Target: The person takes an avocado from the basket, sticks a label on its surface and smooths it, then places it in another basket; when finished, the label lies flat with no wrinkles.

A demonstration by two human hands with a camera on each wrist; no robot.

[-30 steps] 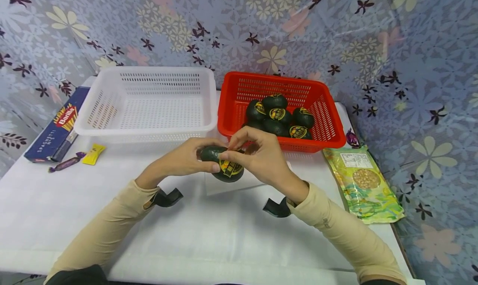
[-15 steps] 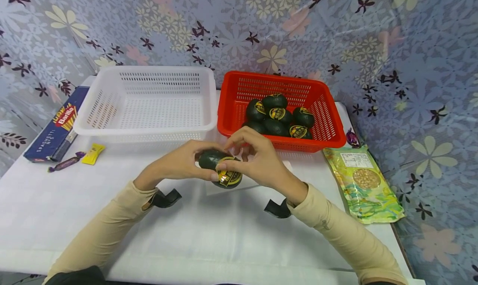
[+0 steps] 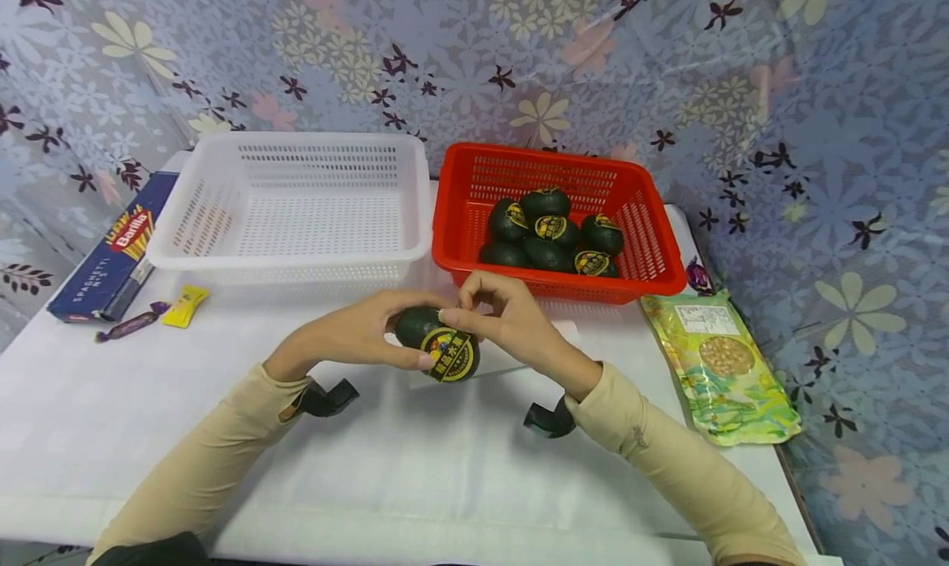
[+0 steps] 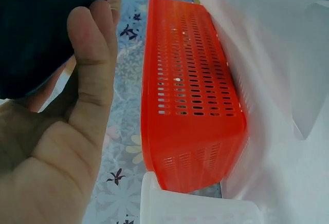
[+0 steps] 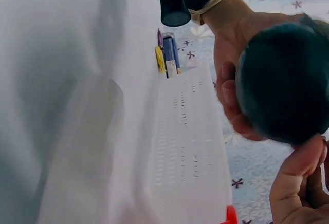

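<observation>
Avocado: the dark green avocado (image 3: 437, 348) sits between your two hands above the white table (image 3: 415, 467), its yellow sticker facing you.
Left hand: your left hand (image 3: 356, 331) wraps its curled fingers round the fruit's left end.
Right hand: your right hand (image 3: 511, 323) pinches the fruit's top right edge with thumb and fingertips.
Beyond the grip: red basket (image 3: 652, 282) of more avocados (image 3: 552, 232), just behind your right hand.
Further left: white basket (image 3: 289, 261), behind your left hand.

The dark green, round, labelled fruit (image 3: 439, 345) is partly covered by both hands; its label text is too small to read. The right-wrist view is blurred.
</observation>
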